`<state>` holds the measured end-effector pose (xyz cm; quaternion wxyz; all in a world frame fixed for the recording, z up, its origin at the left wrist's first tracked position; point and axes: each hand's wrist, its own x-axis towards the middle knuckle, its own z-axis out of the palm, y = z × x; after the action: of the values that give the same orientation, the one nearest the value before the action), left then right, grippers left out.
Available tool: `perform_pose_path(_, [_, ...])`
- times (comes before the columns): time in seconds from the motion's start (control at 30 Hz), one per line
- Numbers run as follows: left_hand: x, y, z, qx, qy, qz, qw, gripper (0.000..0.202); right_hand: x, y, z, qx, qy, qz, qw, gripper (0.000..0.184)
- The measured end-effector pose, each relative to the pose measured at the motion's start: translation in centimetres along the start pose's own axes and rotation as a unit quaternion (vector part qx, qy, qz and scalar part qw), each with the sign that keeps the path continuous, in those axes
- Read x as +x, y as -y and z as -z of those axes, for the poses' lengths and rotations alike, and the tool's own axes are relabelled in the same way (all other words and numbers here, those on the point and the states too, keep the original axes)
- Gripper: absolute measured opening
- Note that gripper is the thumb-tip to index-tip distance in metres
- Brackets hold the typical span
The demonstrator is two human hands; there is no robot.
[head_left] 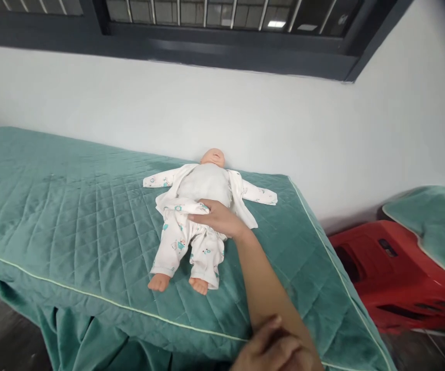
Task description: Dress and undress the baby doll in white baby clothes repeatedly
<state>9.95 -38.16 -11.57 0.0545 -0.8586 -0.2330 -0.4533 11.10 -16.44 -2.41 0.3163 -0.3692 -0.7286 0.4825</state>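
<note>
A baby doll (211,156) lies on its back on a green quilted bed cover, feet toward me. Its printed white jacket (245,206) is spread open at both sides, sleeves stretched out, over a plain pale torso (205,181). My right hand (220,217) reaches in from the lower right and grips the waistband of the patterned white pants (174,242) between thumb and fingers. Both bare feet stick out below the pant legs. At the bottom edge my left hand (272,348), slightly blurred, is in front of my right forearm, its fingers loosely curled and apart.
The green quilted cover (71,221) has pale piping along its edge. Behind it stands a white wall (130,98) under a dark-framed, barred window (222,38). A red plastic stool (396,268) is at the right, partly under green cloth (434,221).
</note>
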Motion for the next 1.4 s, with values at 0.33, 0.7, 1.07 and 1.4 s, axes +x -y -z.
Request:
perform_pose_path(0.33, [0.6,2.0,3.1,-0.053,0.024,0.110,0.992,0.022,0.1,-0.8,1.2,0.205,-0.005,-0.045,0.978,0.043])
perform_pose_path(0.7, [1.2,1.5,2.6,-0.081,-0.009,0.069,0.994,0.020,0.0,-1.3,1.7,0.366,0.057,-0.025,0.928,0.057])
perform_pose_path(1.07, [3.7,5.2,3.2,-0.024,0.115,0.127,0.985,0.040,0.0,-1.7,1.8,0.387,0.066,-0.027,0.919,0.056])
perform_pose_path(1.4, [0.9,2.0,2.3,-0.023,0.000,0.074,0.997,0.029,-0.1,-1.7,1.6,0.384,0.061,-0.025,0.921,0.057])
